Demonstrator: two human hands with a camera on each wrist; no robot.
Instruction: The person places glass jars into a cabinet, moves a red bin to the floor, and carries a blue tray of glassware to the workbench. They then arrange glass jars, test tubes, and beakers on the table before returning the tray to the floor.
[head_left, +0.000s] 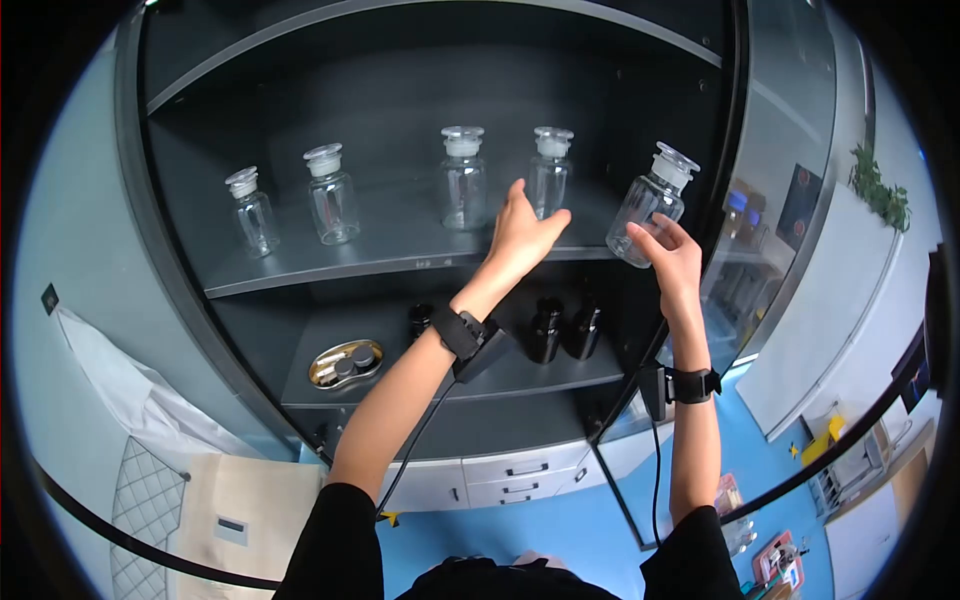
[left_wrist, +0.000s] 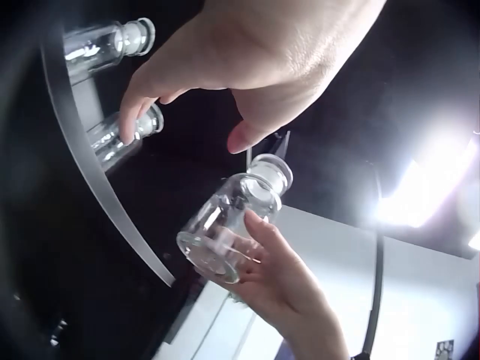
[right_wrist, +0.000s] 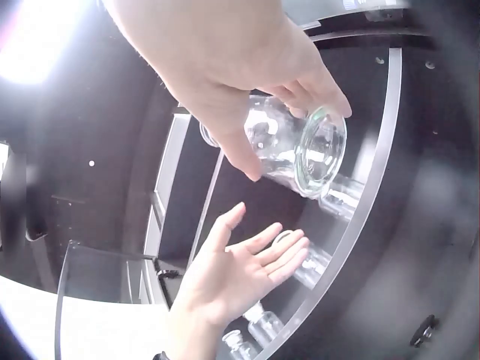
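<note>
My right hand point(head_left: 672, 262) grips a clear glass bottle point(head_left: 645, 205) with a glass stopper, tilted, in front of the shelf's right end. In the left wrist view the bottle point(left_wrist: 232, 221) lies between that hand's thumb and fingers point(left_wrist: 281, 289). My left hand point(head_left: 524, 238) is held with fingers spread in front of the upper shelf, holding nothing; the right wrist view shows its palm point(right_wrist: 232, 281). Just behind it stands a stoppered bottle point(head_left: 549, 180), and to its left another point(head_left: 463, 185). Whether the left fingers touch a bottle I cannot tell.
Two more clear bottles stand on the upper shelf point(head_left: 330, 266) at left, one taller point(head_left: 333, 205), one smaller point(head_left: 256, 222). The shelf below holds dark bottles point(head_left: 546, 335) and a metal tray point(head_left: 318, 372) with small items. A glass door point(head_left: 770, 150) is at the right.
</note>
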